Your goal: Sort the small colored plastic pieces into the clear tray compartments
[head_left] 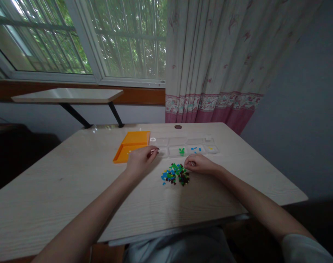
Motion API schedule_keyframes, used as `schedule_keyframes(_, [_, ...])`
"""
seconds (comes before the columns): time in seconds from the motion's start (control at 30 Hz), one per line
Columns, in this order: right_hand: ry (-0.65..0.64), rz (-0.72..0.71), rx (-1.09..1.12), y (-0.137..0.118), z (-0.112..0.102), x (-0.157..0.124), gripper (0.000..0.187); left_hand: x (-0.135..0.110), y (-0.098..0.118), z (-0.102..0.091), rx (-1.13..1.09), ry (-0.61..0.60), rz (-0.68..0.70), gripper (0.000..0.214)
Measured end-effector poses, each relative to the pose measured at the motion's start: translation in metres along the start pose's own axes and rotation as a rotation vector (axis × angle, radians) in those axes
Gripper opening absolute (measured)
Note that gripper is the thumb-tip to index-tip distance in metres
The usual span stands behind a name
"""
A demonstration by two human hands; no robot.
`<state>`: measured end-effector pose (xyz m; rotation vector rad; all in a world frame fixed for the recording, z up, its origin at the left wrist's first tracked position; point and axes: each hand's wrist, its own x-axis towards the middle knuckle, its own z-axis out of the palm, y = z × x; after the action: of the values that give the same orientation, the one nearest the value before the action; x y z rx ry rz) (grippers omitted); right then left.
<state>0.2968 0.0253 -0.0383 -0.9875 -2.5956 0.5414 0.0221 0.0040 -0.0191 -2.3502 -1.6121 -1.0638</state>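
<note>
A pile of small plastic pieces (175, 174) in green, blue, yellow and dark brown lies on the table. Beyond it stretches a clear compartment tray (178, 151), with green pieces (182, 151), blue pieces (196, 149) and a little yellow in separate compartments. My left hand (139, 157) is closed in a pinch at the tray's left end; dark bits show by its fingertips, but whether they are held I cannot tell. At the pile's right edge, my right hand (199, 163) has its fingers curled together, hiding whatever is in them.
An open orange case (135, 138) lies left of the tray, partly behind my left hand. On the table's far left side a raised shelf (68, 95) stands on dark legs. A round dark cap (178, 127) sits near the back edge, before the curtain (210, 73).
</note>
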Motion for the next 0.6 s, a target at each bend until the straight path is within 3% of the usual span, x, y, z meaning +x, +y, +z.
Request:
schedule_keyframes(0.17, [0.003,0.007,0.001,-0.001,-0.003,-0.001,0.015,0.005,-0.018,0.004,0.147,-0.122,-0.191,0.029])
schedule_keyframes(0.43, [0.021,-0.014,-0.041,-0.002,-0.006,-0.003,0.011,0.008,-0.024,0.005,0.247,-0.213,-0.257,0.035])
schedule_keyframes(0.6, [0.123,0.092,0.144,0.0,0.0,-0.001,0.015,0.007,-0.022,0.005,0.181,-0.186,-0.225,0.031])
